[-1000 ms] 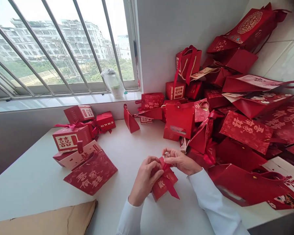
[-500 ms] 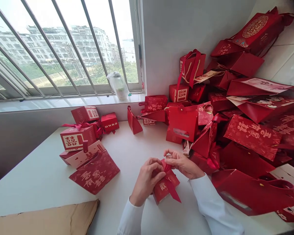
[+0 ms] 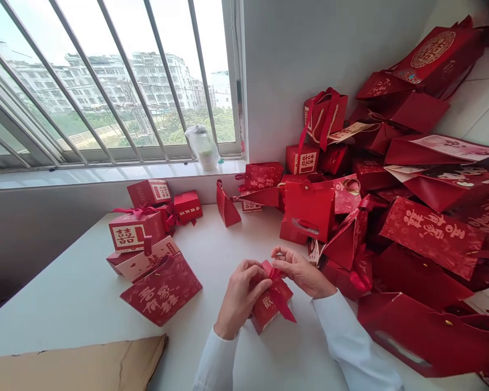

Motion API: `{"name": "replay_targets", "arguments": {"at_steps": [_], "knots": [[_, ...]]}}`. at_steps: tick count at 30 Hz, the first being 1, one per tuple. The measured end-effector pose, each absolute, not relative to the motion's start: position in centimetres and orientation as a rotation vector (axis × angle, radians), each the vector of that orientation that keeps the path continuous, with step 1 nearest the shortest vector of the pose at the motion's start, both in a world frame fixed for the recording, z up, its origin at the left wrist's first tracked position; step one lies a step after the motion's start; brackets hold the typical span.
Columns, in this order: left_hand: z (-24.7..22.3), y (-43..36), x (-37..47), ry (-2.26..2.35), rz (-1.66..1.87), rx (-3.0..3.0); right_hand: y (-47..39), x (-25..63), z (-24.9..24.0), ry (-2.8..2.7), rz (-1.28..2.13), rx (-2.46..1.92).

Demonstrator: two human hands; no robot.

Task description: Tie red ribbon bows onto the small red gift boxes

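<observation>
A small red gift box (image 3: 264, 309) with pale lettering lies on the white table in front of me. A red ribbon (image 3: 284, 308) crosses its top, one tail hanging over the near side. From the left, my left hand (image 3: 244, 290) pinches the ribbon close to the knot, its fingers curled over the box. Opposite it, my right hand (image 3: 299, 270) has thumb and forefinger pinched together on the ribbon at the box's far end. The fingers partly cover the knot, so its exact shape is hidden.
Red gift boxes and bags (image 3: 427, 233) are heaped along the right side. A smaller group of red boxes (image 3: 134, 233) stands at left, with a red bag (image 3: 163, 293) before it. Brown cardboard (image 3: 77, 369) lies front left. A plastic-wrapped jar (image 3: 204, 147) sits on the windowsill.
The camera view has shifted slightly. Both hands stay pinched at the ribbon, with the box and the ribbon tail turned a little.
</observation>
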State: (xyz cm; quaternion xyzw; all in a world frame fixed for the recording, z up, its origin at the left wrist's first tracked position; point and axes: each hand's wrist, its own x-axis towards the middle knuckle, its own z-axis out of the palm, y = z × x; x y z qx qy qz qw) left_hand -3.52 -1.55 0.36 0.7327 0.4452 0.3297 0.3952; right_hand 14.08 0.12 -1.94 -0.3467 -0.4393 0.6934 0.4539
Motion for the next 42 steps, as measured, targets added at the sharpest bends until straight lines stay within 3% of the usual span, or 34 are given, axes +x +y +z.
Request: {"name": "replay_targets", "arguments": {"at_steps": [35, 42], "knots": [[0.9, -0.7, -3.8, 1.044, 0.656, 1.953, -0.2, 14.5, -0.8, -1.153, 1.713, -0.9], [0.4, -0.9, -4.8, 1.168, 0.788, 1.798, -0.9, 15.2, -0.3, -1.304, 1.545, -1.039]]}}
